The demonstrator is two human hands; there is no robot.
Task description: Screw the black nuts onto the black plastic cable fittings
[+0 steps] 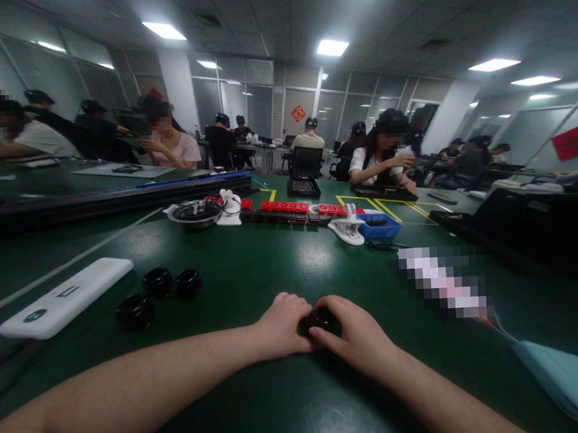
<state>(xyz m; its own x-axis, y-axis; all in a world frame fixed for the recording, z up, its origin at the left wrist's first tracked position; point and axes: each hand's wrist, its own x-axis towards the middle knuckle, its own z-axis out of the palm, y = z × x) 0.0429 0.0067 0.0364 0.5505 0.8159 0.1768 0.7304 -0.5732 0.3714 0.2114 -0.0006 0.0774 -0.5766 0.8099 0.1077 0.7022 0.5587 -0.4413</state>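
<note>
Between my two hands, low over the green table (pixel 220 381), is a black ring-shaped part (pixel 322 318). My right hand (pixel 356 332) curls round its right side, thumb in front and fingers behind. My left hand (pixel 285 323) presses against its left side with bent fingers; the fingertips are partly hidden. To the left on the table stand three similar black rings: one at the front (pixel 135 311), one behind it (pixel 157 283) and one to the right (pixel 188 283).
A white power bank (pixel 68 299) lies at left, a light blue one (pixel 566 376) at lower right. Farther back are a metal bowl (pixel 194 215), white clamps (pixel 229 208), red strips (pixel 284 207) and a blue bin (pixel 379 226). A person (pixel 382 153) sits across the table.
</note>
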